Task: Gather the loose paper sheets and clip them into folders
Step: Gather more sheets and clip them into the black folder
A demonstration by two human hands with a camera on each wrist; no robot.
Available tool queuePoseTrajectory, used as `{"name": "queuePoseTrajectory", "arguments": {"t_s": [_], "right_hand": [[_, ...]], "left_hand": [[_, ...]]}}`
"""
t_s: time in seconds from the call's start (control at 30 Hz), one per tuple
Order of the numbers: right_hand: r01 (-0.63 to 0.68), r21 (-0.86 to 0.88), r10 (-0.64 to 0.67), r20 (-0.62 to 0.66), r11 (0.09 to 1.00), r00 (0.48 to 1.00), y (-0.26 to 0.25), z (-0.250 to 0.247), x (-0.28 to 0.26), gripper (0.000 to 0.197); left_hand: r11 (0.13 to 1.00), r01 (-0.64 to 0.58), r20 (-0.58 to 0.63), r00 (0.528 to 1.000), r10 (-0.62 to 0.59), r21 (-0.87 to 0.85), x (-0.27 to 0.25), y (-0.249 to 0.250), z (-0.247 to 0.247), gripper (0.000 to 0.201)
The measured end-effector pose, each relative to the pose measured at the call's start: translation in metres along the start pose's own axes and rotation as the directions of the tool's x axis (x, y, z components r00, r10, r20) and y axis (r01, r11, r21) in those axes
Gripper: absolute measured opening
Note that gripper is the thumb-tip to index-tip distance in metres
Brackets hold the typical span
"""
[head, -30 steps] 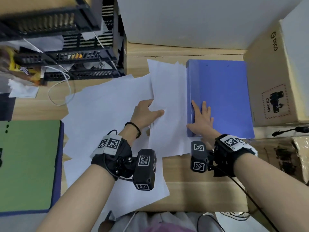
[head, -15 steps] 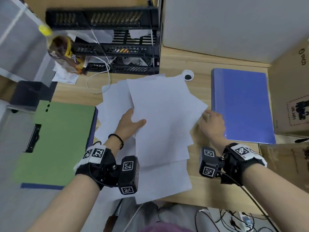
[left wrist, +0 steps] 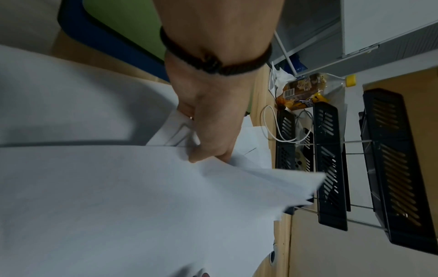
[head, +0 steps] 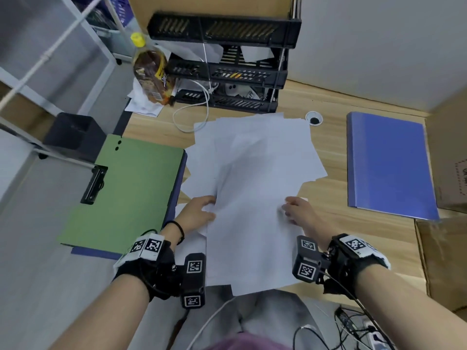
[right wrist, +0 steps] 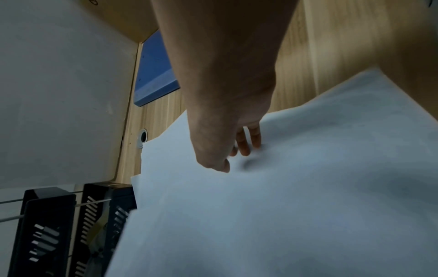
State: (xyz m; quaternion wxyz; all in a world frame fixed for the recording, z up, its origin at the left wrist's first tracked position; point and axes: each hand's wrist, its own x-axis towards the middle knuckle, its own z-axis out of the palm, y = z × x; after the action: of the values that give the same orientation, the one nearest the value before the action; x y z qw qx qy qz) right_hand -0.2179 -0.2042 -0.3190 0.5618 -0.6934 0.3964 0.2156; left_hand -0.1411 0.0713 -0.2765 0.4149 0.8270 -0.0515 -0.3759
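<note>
Now I am gripping the paper sheets (head: 255, 188) with my left hand (head: 195, 214), thumb on top; my right hand (head: 299, 210) is pressing them with loosely curled fingers (right wrist: 246, 144); both folders are lying apart.

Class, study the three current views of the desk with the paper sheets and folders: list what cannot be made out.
- Sheet count: paper sheets overlap, head view.
- Left hand fingertips: tucked beneath sheets, left wrist view.
- Blue folder contents: closed cover.
- Bottle label: too small.
</note>
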Motion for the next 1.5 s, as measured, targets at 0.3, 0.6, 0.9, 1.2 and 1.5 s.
{"name": "queuePoseTrajectory", "arguments": {"t_s": [0.3,0.6,0.9,1.2,1.5], "right_hand": [[0.000,0.067,0.004,-0.066,0.998,0.998,0.012,0.008,-0.028,0.079],[0.004,0.219,-0.002,-0.007,0.976,1.000,0.004,-0.014,-0.056,0.034],[-0.008,0.320,0.103,-0.283,0.947,0.954,0.030,-0.033,-0.080,0.029],[-0.044,0.420,0.173,-0.276,0.907,0.945,0.039,-0.053,-0.086,0.035],[-0.132,0.458,0.195,-0.094,0.879,0.976,0.047,-0.056,-0.060,0.031]], "left_hand": [[0.964,-0.237,-0.005,0.971,0.239,0.116,0.007,0.015,0.007,0.023],[0.995,-0.084,0.050,0.995,0.086,-0.057,0.013,0.026,0.009,0.027],[0.994,0.057,0.052,0.997,-0.062,0.088,0.031,0.012,0.018,0.057],[0.990,0.049,0.301,0.949,-0.087,0.131,0.026,0.029,0.037,0.029],[0.994,0.096,0.240,0.967,-0.083,-0.045,0.035,0.054,0.059,0.035]]}}
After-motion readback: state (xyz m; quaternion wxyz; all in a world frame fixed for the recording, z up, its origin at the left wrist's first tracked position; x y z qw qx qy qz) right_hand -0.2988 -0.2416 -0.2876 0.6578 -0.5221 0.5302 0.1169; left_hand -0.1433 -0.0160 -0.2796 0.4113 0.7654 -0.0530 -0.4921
